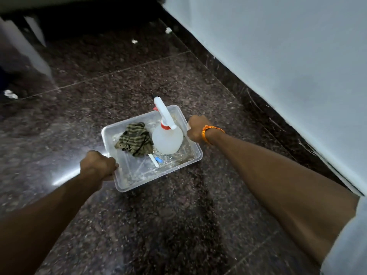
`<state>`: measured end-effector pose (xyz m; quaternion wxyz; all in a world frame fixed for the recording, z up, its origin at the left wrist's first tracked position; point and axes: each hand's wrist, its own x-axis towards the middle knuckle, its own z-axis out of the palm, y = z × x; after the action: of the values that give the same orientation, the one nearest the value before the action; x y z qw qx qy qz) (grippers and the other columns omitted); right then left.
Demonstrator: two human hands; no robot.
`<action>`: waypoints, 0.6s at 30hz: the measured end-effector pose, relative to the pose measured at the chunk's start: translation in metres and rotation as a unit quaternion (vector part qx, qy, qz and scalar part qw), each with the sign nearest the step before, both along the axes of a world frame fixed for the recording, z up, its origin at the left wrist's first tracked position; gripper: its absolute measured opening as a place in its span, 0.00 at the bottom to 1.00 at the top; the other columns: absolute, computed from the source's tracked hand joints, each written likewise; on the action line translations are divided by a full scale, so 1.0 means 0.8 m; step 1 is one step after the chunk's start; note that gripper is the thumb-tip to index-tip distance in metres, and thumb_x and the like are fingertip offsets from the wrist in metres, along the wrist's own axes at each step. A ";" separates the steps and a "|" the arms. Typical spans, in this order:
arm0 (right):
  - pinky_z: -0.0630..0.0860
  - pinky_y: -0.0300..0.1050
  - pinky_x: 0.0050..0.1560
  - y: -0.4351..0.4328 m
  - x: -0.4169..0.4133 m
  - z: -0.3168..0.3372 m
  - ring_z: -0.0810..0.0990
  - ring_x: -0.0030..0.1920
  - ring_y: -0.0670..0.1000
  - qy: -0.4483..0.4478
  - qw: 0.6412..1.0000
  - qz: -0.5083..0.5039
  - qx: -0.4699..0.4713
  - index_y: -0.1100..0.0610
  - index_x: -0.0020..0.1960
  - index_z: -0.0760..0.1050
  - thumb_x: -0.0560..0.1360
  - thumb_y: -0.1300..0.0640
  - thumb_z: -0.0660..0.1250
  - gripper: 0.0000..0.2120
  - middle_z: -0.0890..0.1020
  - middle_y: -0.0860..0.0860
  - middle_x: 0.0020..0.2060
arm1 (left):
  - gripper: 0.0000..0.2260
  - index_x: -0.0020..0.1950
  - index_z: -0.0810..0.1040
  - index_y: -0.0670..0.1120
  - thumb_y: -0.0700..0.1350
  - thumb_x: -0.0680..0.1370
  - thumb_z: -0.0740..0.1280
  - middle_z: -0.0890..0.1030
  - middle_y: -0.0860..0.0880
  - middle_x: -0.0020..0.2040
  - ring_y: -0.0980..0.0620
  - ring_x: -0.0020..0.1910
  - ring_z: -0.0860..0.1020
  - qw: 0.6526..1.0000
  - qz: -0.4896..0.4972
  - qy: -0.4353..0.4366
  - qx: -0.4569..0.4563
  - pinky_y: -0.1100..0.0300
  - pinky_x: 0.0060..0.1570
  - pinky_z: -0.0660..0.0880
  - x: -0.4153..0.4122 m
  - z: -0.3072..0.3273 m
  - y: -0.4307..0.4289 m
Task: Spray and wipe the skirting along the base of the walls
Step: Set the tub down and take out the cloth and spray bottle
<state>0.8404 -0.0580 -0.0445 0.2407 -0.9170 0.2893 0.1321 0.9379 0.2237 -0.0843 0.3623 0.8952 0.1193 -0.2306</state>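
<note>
A clear plastic tub (179,165) sits over the dark stone floor, gripped at both short ends. My left hand (97,165) curls round its near-left rim. My right hand (196,129), with an orange thread at the wrist, grips the far-right rim. Inside lie a white spray bottle (167,138) with a red collar, its nozzle pointing away, and a crumpled green striped cloth (135,139). A thin white tube with a blue tip (155,160) lies on the tub's bottom. The dark stone skirting (256,100) runs diagonally along the base of the pale wall (297,46) on the right.
Small white scraps of debris (168,30) lie on the floor near the far skirting, and another scrap (11,94) lies at the left. A pale upright panel (25,48) stands at the far left. Dark polished floor (158,225) spreads around the tub.
</note>
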 end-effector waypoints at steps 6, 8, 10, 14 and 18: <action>0.77 0.50 0.50 -0.009 -0.001 -0.014 0.80 0.60 0.64 0.010 1.000 -0.007 -0.005 0.68 0.59 0.78 0.78 0.63 0.66 0.12 0.81 0.65 0.60 | 0.07 0.40 0.82 0.36 0.37 0.65 0.75 0.84 0.40 0.37 0.42 0.30 0.84 1.000 0.003 -0.006 0.003 0.43 0.36 0.83 -0.009 -0.003 -0.008; 0.75 0.49 0.47 -0.014 -0.009 -0.027 0.81 0.58 0.65 0.021 1.000 -0.006 0.005 0.69 0.57 0.79 0.77 0.63 0.67 0.11 0.82 0.65 0.58 | 0.07 0.38 0.82 0.37 0.39 0.64 0.75 0.84 0.41 0.35 0.42 0.32 0.84 1.000 -0.003 0.003 0.014 0.43 0.39 0.83 -0.018 -0.019 -0.009; 0.74 0.48 0.44 -0.017 -0.010 -0.035 0.81 0.57 0.65 0.027 1.000 -0.004 0.010 0.68 0.55 0.79 0.77 0.62 0.67 0.10 0.82 0.65 0.57 | 0.07 0.37 0.83 0.38 0.40 0.63 0.76 0.84 0.41 0.35 0.41 0.33 0.84 1.000 -0.010 0.009 0.021 0.44 0.40 0.83 -0.024 -0.027 -0.006; 0.71 0.45 0.42 -0.027 -0.006 -0.045 0.82 0.55 0.65 0.023 0.999 -0.006 0.028 0.64 0.49 0.78 0.75 0.62 0.67 0.06 0.82 0.66 0.56 | 0.07 0.38 0.83 0.39 0.40 0.64 0.76 0.84 0.41 0.36 0.41 0.35 0.84 0.999 -0.014 0.015 0.028 0.46 0.42 0.83 -0.031 -0.029 -0.010; 0.71 0.45 0.43 -0.029 -0.005 -0.048 0.79 0.49 0.63 0.016 0.999 -0.008 0.043 0.60 0.44 0.71 0.76 0.62 0.67 0.05 0.82 0.66 0.55 | 0.06 0.42 0.82 0.35 0.36 0.68 0.74 0.84 0.39 0.39 0.41 0.34 0.84 0.999 -0.030 0.033 0.014 0.44 0.41 0.83 -0.027 -0.024 -0.011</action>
<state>0.8361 -0.0815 -0.0831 0.2764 -0.9013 0.2940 0.1575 0.9160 0.2146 -0.1035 0.3386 0.8952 0.1073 -0.2691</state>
